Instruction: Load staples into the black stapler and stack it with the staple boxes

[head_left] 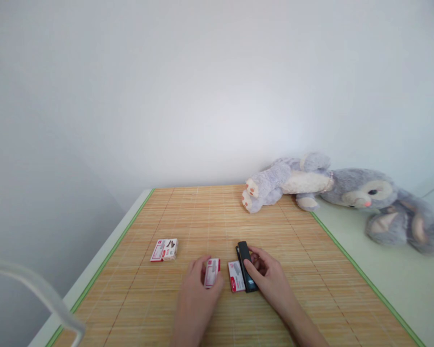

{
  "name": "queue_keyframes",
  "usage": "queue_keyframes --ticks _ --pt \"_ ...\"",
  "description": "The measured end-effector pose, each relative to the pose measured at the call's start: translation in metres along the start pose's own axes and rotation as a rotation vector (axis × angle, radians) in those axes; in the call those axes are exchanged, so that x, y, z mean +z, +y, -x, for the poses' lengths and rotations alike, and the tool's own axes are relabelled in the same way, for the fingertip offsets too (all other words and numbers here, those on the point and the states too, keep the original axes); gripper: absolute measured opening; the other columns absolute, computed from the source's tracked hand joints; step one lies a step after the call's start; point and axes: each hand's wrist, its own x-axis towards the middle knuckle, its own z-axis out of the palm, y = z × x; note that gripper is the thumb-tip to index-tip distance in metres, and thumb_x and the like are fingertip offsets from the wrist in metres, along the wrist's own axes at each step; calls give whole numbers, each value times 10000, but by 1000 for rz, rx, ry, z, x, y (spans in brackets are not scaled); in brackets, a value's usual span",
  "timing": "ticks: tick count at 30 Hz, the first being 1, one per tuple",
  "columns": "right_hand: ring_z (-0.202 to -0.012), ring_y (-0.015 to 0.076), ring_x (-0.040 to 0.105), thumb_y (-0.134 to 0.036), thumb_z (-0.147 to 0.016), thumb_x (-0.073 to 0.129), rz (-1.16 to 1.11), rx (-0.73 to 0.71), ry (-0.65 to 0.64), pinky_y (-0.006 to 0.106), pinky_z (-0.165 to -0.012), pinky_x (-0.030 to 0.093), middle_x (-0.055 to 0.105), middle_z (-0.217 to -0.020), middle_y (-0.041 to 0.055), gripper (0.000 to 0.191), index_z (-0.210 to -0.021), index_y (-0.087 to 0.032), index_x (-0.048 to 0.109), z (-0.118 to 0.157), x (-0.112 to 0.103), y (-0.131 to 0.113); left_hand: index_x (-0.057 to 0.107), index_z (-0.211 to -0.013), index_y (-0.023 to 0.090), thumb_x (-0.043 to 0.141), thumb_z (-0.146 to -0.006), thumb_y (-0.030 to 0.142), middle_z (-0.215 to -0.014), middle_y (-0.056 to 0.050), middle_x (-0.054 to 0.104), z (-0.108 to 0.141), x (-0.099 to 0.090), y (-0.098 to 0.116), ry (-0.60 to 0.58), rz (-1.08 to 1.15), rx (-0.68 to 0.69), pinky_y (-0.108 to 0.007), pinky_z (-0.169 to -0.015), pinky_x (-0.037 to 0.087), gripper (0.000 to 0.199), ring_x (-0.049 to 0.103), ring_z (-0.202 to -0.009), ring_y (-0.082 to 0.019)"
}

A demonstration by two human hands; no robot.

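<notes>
My left hand (198, 294) grips a small white and red staple box (212, 273) between thumb and fingers, just above or on the bamboo mat. To its right, my right hand (269, 274) is closed around a black stapler (246, 267), thumb on its near side and fingers on the far side. Against the stapler's left side lies another small red and white box (236, 276), partly covered by it. Farther left on the mat, apart from both hands, sits a white and red box (165, 249) with a stapler picture on it.
A bamboo mat (188, 217) with green edging covers the pale table (365, 241). At the back right a grey plush rabbit (311, 183) lies on its side, partly over the mat. A white curved bar (39, 286) crosses the lower left. Behind stands a white wall (202, 96).
</notes>
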Motion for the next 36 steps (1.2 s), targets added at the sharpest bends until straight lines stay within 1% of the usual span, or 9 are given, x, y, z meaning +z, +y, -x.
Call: queue_keyframes --ticks 4,10,15,18,22,25,31,34,36 --pt "-717 187 616 -480 -932 671 -26 -1 3 299 -634 502 688 -869 30 436 -1262 -195 679 0 0 0 602 -1282 239 623 -868 513 -1143 -90 695 6 27 33 -118 47 -9 -410 -902 508 498 673 -1018 -278" --pt "-728 192 630 -475 -934 673 -58 12 -2 296 -627 503 697 -897 36 453 -1290 -195 657 -1 0 -1 507 -1446 313 862 -658 441 -1412 -98 554 -4 4 19 -307 -18 274 -474 -1105 413 874 518 -1301 -330" --pt "-722 192 634 -465 -929 683 -78 17 -14 293 -627 504 683 -861 21 451 -1293 -200 656 -1 1 1 640 -1183 296 873 -629 264 -1209 -41 648 -18 12 26 -383 -39 439 -426 -995 477 601 574 -1126 -280" --pt "-715 190 631 -469 -930 681 -87 25 -20 290 -618 497 678 -856 17 451 -1295 -203 655 0 0 2 583 -1308 308 888 -643 321 -1293 -50 625 -18 11 24 -376 0 448 -438 -1033 471 732 555 -1189 -286" --pt "-706 189 630 -480 -931 676 -85 47 -23 287 -603 486 676 -858 18 458 -1296 -204 655 0 0 1 513 -1419 350 576 -951 364 -1428 -48 555 -32 -34 -16 -109 -3 415 -478 -1150 382 473 487 -1339 -259" --pt "-710 187 630 -486 -931 674 -84 53 -24 284 -604 485 675 -859 18 461 -1294 -203 656 0 0 2 555 -1377 316 475 -942 307 -1412 -54 588 -60 -81 -67 212 -149 382 -526 -1150 357 442 507 -1320 -283" --pt "-693 178 616 -490 -925 680 -61 47 -12 282 -604 485 677 -847 17 468 -1289 -196 662 -1 0 1 586 -1361 263 597 -764 349 -1371 -69 655 -95 -135 -147 77 -409 294 -501 -1107 411 603 567 -1254 -325" --pt "-700 181 620 -486 -930 676 -81 36 -14 284 -606 485 674 -848 18 455 -1280 -195 668 -2 0 -1 597 -1268 230 641 -733 457 -1263 -92 677 -85 -149 -157 174 -418 216 -558 -1074 424 583 590 -1173 -369" --pt "-699 181 622 -480 -928 679 -92 35 -21 283 -600 481 669 -842 16 448 -1274 -196 673 -2 0 -3 546 -1296 270 608 -773 508 -1256 -58 654 -70 -147 -145 301 -375 179 -595 -1065 424 578 590 -1147 -364"
